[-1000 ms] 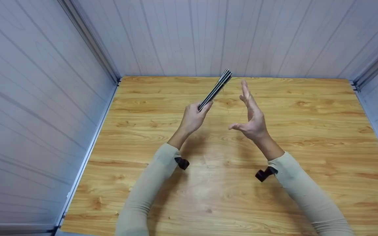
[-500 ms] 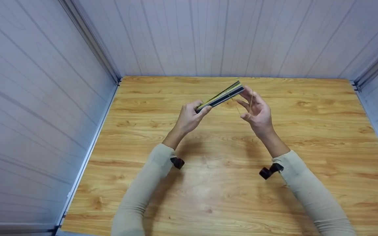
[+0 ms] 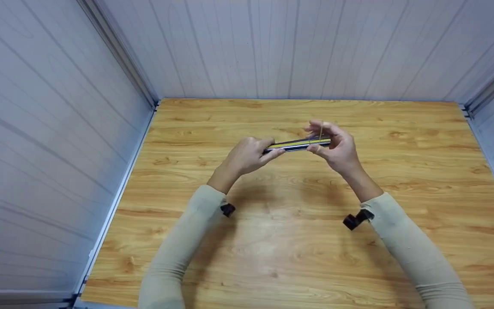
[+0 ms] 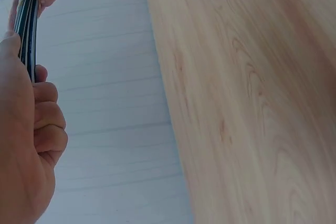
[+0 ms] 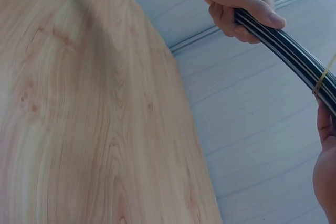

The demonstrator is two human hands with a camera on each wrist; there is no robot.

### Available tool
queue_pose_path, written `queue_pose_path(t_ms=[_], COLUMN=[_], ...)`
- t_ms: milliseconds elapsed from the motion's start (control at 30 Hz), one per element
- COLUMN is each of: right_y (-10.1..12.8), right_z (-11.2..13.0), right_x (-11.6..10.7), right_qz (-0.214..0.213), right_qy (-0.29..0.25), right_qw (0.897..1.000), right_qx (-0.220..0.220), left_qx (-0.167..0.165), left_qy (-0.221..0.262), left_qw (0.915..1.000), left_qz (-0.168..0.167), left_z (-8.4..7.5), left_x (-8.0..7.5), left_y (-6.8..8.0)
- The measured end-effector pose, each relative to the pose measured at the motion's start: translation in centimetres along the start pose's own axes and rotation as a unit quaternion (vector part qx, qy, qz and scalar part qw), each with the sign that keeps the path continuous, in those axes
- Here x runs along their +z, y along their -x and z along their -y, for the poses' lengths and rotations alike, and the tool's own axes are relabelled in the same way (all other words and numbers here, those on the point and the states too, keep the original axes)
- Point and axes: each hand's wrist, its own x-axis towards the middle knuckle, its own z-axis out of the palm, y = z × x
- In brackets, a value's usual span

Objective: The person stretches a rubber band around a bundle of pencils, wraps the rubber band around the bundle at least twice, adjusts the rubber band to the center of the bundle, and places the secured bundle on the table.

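Observation:
My left hand (image 3: 246, 157) grips one end of a bundle of thin, pencil-like sticks (image 3: 295, 145), dark with white and yellow stripes. The bundle is held nearly level above the table, its other end toward the right. There my right hand (image 3: 342, 149) has its thumb against the near side and its fingers curled over the far side. A thin yellow rubber band (image 5: 316, 89) circles the sticks close to that end, and a stretched loop of it runs up to the right fingers. In the left wrist view, the left fingers (image 4: 50, 119) are wrapped around the bundle (image 4: 27, 35).
Under both hands spreads a wood-grain table (image 3: 272, 240). Pale panel walls (image 3: 230, 47) stand behind it and along the left and right sides. A small black camera sits at each wrist, near the sleeve cuffs (image 3: 210, 199).
The bundle has swung from pointing away and up to nearly level, its free end now inside the right hand. The right fingers, spread apart before, have curled in around that end with the band.

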Motion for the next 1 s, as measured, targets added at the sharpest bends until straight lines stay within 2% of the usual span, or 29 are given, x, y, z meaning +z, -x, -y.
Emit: queue_pose_path(t_ms=[200,400,500,600,733,867,1000], right_y=[0.2,0.0,-0.3,-0.7,-0.9,-0.5,-0.2], right_z=[-0.1,0.1,0.3,0.5,0.7,0.7,0.6], right_x=[-0.1,-0.1,-0.1,0.0,0.2,0.1,0.0], right_qz=[0.017,0.03,0.04,0.041,0.052,0.106,0.176], right_qy=[0.042,-0.01,-0.02,-0.005,-0.016,-0.034,-0.027], right_qw=[0.998,0.998,0.998,0.999,0.998,0.994,0.983], right_qx=[0.032,0.048,0.036,0.016,0.008,-0.004,-0.032], left_qx=[0.004,-0.002,-0.003,0.004,0.005,-0.034,-0.085], left_qy=[-0.027,-0.017,-0.014,-0.022,-0.026,-0.013,-0.016], left_qw=[0.9993,0.9964,0.9941,0.9917,0.99,0.9896,0.9879], left_qz=[0.027,0.083,0.108,0.126,0.138,0.139,0.128], left_z=[-0.2,0.0,0.1,0.1,0.1,0.4,0.9], left_x=[-0.2,0.4,0.9,1.4,1.8,1.8,1.6], left_y=[-0.3,-0.1,-0.1,-0.1,-0.1,-0.2,-0.2])
